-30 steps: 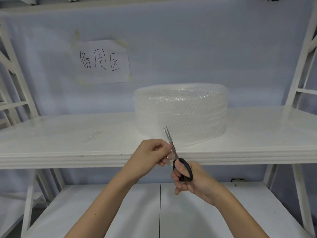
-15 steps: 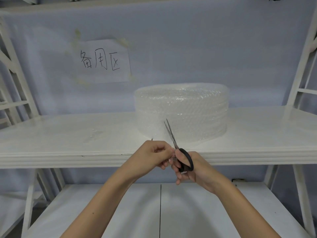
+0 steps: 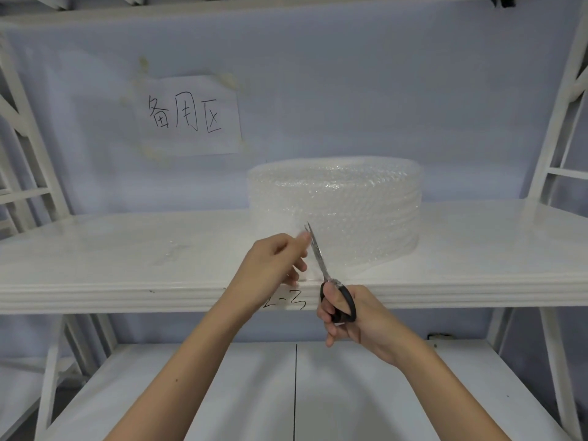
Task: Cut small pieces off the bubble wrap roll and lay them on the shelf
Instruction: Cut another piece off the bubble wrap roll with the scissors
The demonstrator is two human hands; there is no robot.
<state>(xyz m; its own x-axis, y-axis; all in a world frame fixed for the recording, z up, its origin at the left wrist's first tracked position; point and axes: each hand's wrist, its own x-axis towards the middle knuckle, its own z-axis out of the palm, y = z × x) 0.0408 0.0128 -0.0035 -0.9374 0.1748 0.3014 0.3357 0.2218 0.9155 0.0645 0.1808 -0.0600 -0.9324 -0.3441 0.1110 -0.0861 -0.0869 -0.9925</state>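
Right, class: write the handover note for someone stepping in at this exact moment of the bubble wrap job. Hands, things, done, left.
Left hand: pinches the loose end of the bubble wrap just left of the blades.
Right hand: grips the black-handled scissors, blades pointing up and away into the wrap, close together.
Bubble wrap roll: stands on the middle shelf, right of centre, its tail trailing to the front edge.
Done: one faint clear scrap, probably a cut piece, lies on the shelf to the left.
Left: finish this cut, lay the piece down, cut more.
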